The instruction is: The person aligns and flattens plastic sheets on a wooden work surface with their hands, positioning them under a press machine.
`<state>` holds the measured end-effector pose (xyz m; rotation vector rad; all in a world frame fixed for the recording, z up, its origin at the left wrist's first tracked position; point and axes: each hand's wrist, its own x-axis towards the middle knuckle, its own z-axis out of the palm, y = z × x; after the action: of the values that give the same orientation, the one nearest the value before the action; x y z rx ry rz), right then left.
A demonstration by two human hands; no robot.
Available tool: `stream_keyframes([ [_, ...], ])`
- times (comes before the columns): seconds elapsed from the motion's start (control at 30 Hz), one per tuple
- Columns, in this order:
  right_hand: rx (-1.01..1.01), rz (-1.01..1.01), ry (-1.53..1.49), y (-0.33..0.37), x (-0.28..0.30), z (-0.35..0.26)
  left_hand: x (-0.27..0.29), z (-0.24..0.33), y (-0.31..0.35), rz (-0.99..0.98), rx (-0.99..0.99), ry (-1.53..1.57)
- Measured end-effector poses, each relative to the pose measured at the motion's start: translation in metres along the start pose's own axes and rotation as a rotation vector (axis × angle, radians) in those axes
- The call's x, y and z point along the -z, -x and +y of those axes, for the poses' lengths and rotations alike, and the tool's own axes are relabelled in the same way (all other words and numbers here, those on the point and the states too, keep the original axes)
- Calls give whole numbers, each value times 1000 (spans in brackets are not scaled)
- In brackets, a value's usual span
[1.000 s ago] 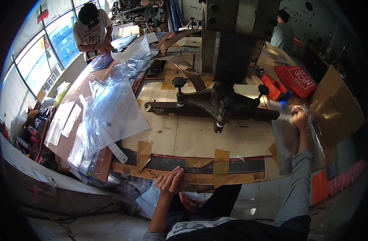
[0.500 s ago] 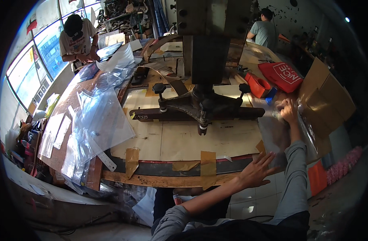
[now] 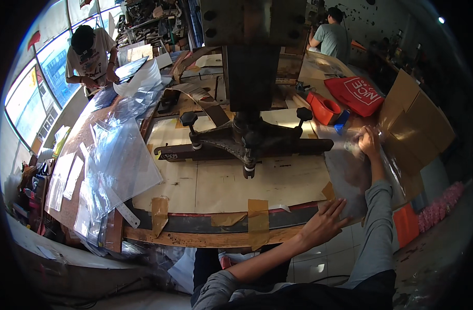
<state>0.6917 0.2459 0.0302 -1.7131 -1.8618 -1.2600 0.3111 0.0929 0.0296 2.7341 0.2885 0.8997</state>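
On the right part of the bench lies clear plastic sheeting (image 3: 345, 173), beside the tan work board. My right hand (image 3: 369, 141) is at its far end, fingers curled and pinched on the plastic; the fingertips are partly hidden. My left hand (image 3: 323, 225) reaches across to the sheet's near edge, palm down, fingers stretched out and holding nothing. Left of both hands, a dark metal press head (image 3: 247, 134) with a long bar (image 3: 216, 153) stands over the tan board (image 3: 231, 183).
A red bag (image 3: 355, 96), an orange tape dispenser (image 3: 323, 108) and a cardboard box (image 3: 414, 124) stand beyond my right hand. Loose clear sheets (image 3: 125, 155) pile up at left, near a ruler (image 3: 127, 216). Two people (image 3: 89, 59) work farther back.
The view has shifted slightly, so the bench sits a little more to the left. My left hand's fingers have drawn closer together at the sheet's edge. My right hand keeps its pinch.
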Motion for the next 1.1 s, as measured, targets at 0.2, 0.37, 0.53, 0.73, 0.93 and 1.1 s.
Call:
stream_keyframes([
  [0.2, -31, -87, 90, -11, 12, -7, 5, 1, 1, -36, 22, -17],
  [0.37, -160, -180, 402, -6, 1, 5, 1, 1, -1, -25, 13, -21],
  [0.53, -165, -84, 303, 11, -1, 30, 1, 4, -3, -52, 8, -33],
  [0.73, -497, -174, -539, 5, 78, -4, -2, 2, 0, -43, 17, -9],
  [0.93, -706, -178, -798, -71, 226, -77, -1, -1, 3, -38, 6, 6],
  [1.1, -836, -24, -1161, -100, 246, -48, 0, -4, 2, -45, -16, -25],
])
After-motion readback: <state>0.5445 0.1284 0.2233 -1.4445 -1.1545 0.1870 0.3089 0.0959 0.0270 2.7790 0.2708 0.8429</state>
